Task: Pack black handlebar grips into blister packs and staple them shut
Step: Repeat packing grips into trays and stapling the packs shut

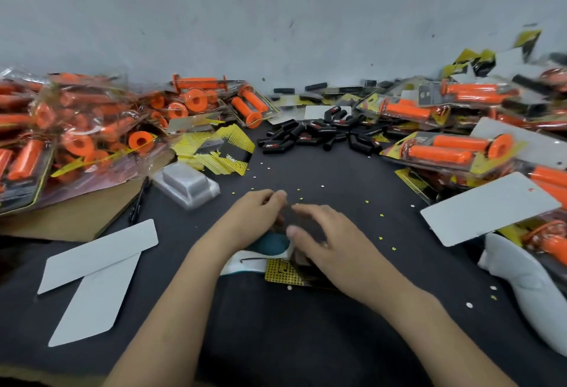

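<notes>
Nearest the camera, two bare forearms reach out over a dark, matt table top [276,340] speckled with tiny white and yellow paper dots. Under the hands lies one printed card [283,273], its near end yellow with a fine black dot grid, its far part dark and smeared by motion. The left hand [257,208] has its fingertips curled and pinched at the far edge of that card. The right hand [322,236] arches over it with the thumb stretched out, and whether it grips or merely rests I cannot tell (the blur is too strong). Touching the card on the left is one smooth, rounded teal-and-white object [264,248]. To the left lie two flat white cards [98,251] with rounded corners, overlapping; one more white card [487,208] rests on packs at the right, above a crumpled white cloth [527,288]. Farther left, one empty clear blister shell [187,184], glossy and boxy, sits beside a brown cardboard sheet [73,217]. Heaps of sealed packs of orange grips [76,128] flank both sides. The black grips [313,135], short rubbery tubes too many to count, lie loose in a pile at the far middle, well apart from both hands, before a scuffed grey wall [276,18].
</notes>
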